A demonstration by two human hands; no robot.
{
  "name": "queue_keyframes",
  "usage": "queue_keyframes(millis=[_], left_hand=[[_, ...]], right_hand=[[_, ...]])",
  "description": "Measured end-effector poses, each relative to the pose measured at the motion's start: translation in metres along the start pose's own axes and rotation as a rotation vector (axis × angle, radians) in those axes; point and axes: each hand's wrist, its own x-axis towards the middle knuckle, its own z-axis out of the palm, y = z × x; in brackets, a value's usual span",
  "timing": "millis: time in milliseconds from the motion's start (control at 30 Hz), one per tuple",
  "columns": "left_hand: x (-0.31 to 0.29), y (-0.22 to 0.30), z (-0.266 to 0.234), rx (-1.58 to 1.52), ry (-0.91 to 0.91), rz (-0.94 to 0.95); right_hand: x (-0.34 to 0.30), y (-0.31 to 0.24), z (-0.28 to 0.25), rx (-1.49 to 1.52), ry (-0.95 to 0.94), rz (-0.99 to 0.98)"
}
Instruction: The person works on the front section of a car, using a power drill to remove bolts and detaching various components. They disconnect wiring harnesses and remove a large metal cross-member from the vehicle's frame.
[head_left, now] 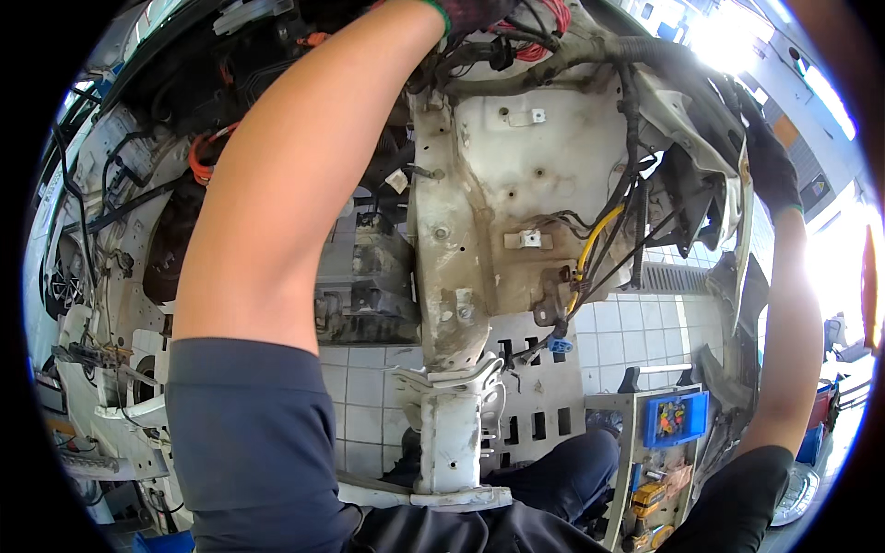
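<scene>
My left hand [475, 13], in a dark glove with a green cuff, reaches to the top edge among black cables and a red wire bundle [544, 26]; its fingers are out of sight. On the right, my right hand [772, 157], also dark-gloved, lies stretched along the outer side of a bent, pale fender panel [740, 198]. Between my arms is the stripped front of a vehicle, with a dirty white inner body panel [544, 166]. A thick wrapped wiring harness [590, 57] crosses above it. Black cables and a yellow-sleeved wire [595, 241] hang down its right side.
A white frame rail [450, 429] runs down toward my body. To the right stands a cart [622, 429] carrying a blue tray [676, 419] of small coloured parts and a yellow tool [648, 498]. Orange cables [201, 157] sit beyond my left arm. Below lies a tiled floor [636, 323] with a grate.
</scene>
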Motion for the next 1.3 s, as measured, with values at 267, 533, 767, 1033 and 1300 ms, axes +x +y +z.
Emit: queue_keyframes(millis=[267, 533, 767, 1033, 1300], left_hand=[[-0.039, 0.011, 0.02, 0.12, 0.626, 0.221], [-0.22, 0.129, -0.006, -0.201, -0.019, 0.175], [-0.282, 0.111, -0.02, -0.529, -0.68, -0.29], [-0.227, 0.067, 0.004, -1.268, -0.217, -0.994], [-0.131, -0.01, 0.049, -0.748, -0.18, -0.603]], right_hand=[[-0.018, -0.031, -0.094, 0.295, -0.112, -0.013], [-0.045, -0.246, -0.194, 0.286, -0.082, -0.043], [-0.003, -0.388, -0.103, 0.09, -0.346, -0.041], [0.023, -0.389, -0.019, 0.078, -0.118, 0.252], [0.073, -0.354, -0.003, 0.026, 0.264, 0.071]])
